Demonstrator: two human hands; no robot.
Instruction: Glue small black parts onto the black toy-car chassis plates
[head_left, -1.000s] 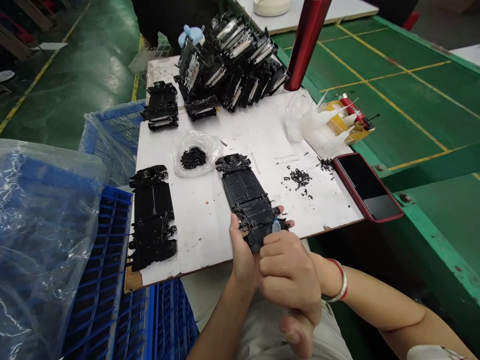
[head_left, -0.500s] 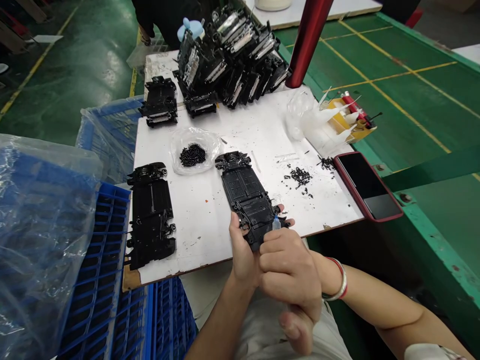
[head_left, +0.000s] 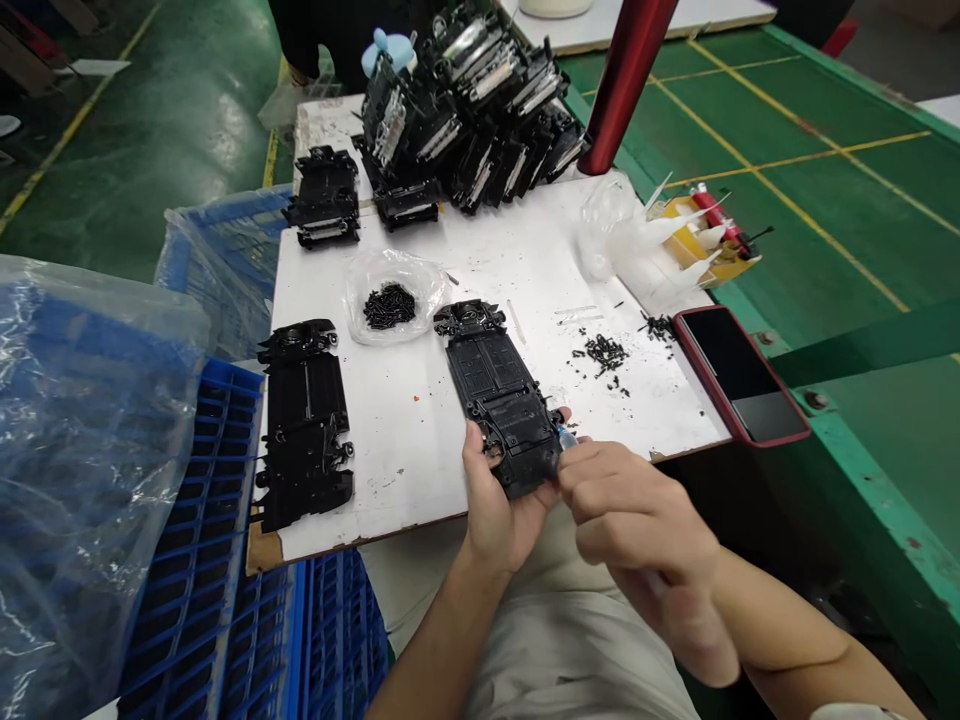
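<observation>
A long black plastic chassis (head_left: 495,390) lies on the white board (head_left: 420,440), its near end over the board's edge. My left hand (head_left: 499,510) grips that near end from below, thumb on top. My right hand (head_left: 637,520) is closed round a small clear applicator with a bluish tip (head_left: 568,438), which touches the chassis's right near corner. A second black chassis (head_left: 306,420) lies flat at the board's left.
A clear bag of black screws (head_left: 390,298) and loose screws (head_left: 604,352) lie mid-board. Stacked black chassis parts (head_left: 465,120) fill the far end beside a red post (head_left: 626,80). A phone (head_left: 739,370) lies right. Blue crates (head_left: 187,560) stand left.
My right hand has swung to the right and lowered, tilting the applicator so its tip now meets the chassis from the side. The left hand keeps its grip.
</observation>
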